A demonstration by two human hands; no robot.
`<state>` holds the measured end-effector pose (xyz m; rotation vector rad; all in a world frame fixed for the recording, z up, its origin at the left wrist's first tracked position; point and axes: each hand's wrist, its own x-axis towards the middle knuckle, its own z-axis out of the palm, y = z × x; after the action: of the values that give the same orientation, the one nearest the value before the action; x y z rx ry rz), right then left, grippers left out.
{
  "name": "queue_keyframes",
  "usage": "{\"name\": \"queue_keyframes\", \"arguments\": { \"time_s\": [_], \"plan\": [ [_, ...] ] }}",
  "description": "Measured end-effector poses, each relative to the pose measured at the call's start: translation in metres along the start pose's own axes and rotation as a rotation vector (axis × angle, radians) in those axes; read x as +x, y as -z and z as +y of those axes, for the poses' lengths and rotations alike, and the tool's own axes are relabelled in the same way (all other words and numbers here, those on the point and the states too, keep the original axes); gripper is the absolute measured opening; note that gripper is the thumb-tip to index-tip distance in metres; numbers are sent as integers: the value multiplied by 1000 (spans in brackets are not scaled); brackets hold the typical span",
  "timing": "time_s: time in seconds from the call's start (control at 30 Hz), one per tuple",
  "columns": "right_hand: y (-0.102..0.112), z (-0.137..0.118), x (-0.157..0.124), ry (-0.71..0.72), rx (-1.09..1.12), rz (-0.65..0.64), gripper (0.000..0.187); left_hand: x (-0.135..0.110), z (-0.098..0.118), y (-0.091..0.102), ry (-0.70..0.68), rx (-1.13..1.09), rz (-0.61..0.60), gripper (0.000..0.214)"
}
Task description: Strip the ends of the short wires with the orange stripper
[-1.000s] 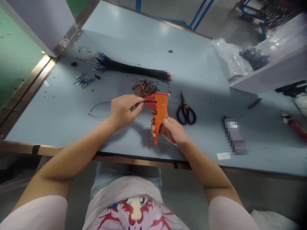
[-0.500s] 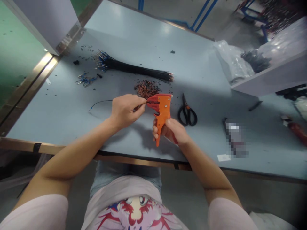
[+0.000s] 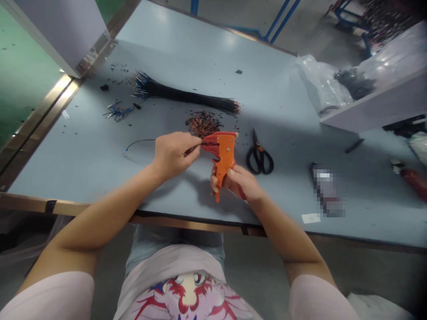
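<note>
Head view: looks forward and down over the person's lap at a pale blue workbench (image 3: 100, 178).
Left hand (image 3: 171, 155): closed, the thumb and fingers pinch a thin dark wire (image 3: 193, 150) close to the tool.
Right hand (image 3: 235, 182): closed around the handle of an orange wire stripper (image 3: 224, 149).
Tool place: near the centre of the frame, just over the bench, with its head toward the left hand.
Wire end: it seems to enter the jaws, but the view is poor here, so how deep it sits is hard to tell.
Things near: a pile of short copper-ended wire pieces (image 3: 203, 124) lies just above the tool, and black-handled scissors (image 3: 259, 160) lie to its right.
Things farther: a bundle of black wires with blue ends (image 3: 183, 93) lies at upper centre, small blue terminals (image 3: 116, 112) at upper left, and one thin loose wire (image 3: 138, 143) left of the left hand.
Rest: a clear plastic bag (image 3: 322, 80) sits at upper right, beside a white shelf (image 3: 393, 93); a pixelated object (image 3: 327, 191) lies at right.
Risk: if the pinch loosens, the wire may slip from the jaws; if it lies slanted, closing them may nick it.
</note>
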<state>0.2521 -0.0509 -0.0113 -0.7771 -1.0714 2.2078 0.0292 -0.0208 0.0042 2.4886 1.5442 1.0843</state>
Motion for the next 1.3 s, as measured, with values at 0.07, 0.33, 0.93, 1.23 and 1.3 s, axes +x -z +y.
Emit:
{"name": "queue_keyframes", "arguments": {
  "time_s": [0.07, 0.33, 0.93, 1.23, 1.3],
  "plan": [
    [1, 0, 0, -8, 0, -15, 40, 0, -1, -1, 0, 7, -5, 20],
    [-1, -2, 0, 3, 10, 15, 42, 0, 0, 0, 8, -4, 14, 20],
    [-1, 2, 2, 22, 9, -4, 39, -2, 2, -5, -47, -4, 115, 19],
    [-2, 1, -1, 35, -6, 26, 35, -1, 3, -2, -30, 11, 95, 17],
    [-3, 1, -1, 29, 4, 23, 35, -1, 2, -1, -34, 18, 87, 17]
  ]
}}
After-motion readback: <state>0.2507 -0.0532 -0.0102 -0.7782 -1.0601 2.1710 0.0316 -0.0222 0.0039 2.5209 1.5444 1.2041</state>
